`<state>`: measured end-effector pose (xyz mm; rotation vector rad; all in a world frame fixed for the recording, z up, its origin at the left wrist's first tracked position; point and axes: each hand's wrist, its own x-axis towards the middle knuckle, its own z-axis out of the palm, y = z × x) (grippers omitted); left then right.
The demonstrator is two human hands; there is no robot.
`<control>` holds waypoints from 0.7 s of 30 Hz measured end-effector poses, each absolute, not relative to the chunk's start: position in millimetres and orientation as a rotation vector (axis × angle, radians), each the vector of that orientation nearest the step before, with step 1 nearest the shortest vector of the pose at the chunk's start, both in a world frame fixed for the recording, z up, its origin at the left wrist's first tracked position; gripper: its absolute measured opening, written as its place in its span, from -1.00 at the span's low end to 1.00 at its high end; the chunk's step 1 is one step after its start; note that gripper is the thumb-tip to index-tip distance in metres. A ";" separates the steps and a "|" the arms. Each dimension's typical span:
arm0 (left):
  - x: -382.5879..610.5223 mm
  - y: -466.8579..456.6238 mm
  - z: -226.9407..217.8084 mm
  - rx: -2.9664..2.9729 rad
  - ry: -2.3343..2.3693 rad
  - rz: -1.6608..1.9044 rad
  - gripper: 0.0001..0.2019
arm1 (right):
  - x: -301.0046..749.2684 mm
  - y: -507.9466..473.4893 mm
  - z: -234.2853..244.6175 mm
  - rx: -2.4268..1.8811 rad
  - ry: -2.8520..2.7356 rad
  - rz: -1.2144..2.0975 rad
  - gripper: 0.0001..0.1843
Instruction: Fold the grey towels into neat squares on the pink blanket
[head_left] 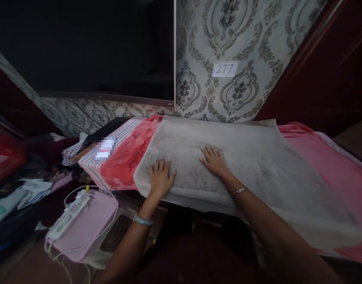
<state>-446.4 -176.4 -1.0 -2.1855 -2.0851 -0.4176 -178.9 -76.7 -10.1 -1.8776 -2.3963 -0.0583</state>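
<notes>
Both grips [161,180] [215,162] — grey cloth [192,136] beneath

Handwritten "277" on a paper label [225,69] on patterned wallpaper [237,33].

Our left hand [161,179] and right hand [214,161] are bare, forearms [266,221] too. At about 7 o'clock we've got a chunky rounded bangle [143,221] in pale blue-grey on the left wrist; around 4 o'clock, a slim silvery bracelet [239,191] on the right one. Down at 6 o'clock our clothes [195,256] are super dark, kinda reddish-black, too dim to make out details.
</notes>
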 end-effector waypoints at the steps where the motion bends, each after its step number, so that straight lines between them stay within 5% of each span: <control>1: -451.1 -175.5 1.6 -2.208 -2.090 -0.436 -0.48 | -182.2 -76.7 -8.2 -1.908 -2.389 -0.040 -0.33; 5: -475.1 -169.7 9.3 -2.121 -2.150 -0.520 -0.53 | -219.9 -84.0 2.6 -1.859 -2.453 0.068 -0.34; 13: -495.9 -165.7 -3.8 -1.949 -2.225 -0.389 -0.46 | -325.6 -101.3 -3.0 -1.025 -2.857 0.194 -0.33; 21: -498.2 -163.4 -5.4 -1.926 -2.184 -0.399 -0.46 | -242.8 -24.3 8.3 -1.640 -2.607 0.055 -0.36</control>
